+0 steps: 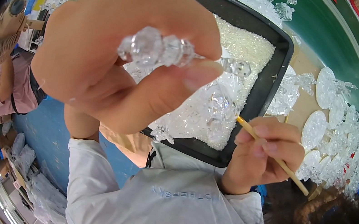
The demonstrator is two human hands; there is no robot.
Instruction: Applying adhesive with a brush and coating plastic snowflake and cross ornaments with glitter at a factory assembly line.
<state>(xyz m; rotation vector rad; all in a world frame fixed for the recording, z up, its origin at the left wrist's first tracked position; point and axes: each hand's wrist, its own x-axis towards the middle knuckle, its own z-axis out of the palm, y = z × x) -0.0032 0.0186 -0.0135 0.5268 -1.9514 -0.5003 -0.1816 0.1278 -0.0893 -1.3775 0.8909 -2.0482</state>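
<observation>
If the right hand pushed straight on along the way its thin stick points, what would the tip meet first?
Probably the clear crystal pieces heaped in the black tray; the stick in the right hand points up-left at them, its tip close by. Depth is unclear, so contact can't be confirmed.

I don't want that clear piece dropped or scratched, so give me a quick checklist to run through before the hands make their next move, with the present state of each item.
1. Left hand has a firm pinch on the clear faceted piece: ok, thumb and fingers close around it.
2. Right hand holds the thin wooden stick: ok.
3. Stick tip is apart from the piece: ok, it points toward the black tray, lower down.
4. Tray lies under the piece, to catch a drop: ok.
5. Piece free of cracks: cannot tell.
6. Seated person at the left is apart from both hands: ok.
</observation>
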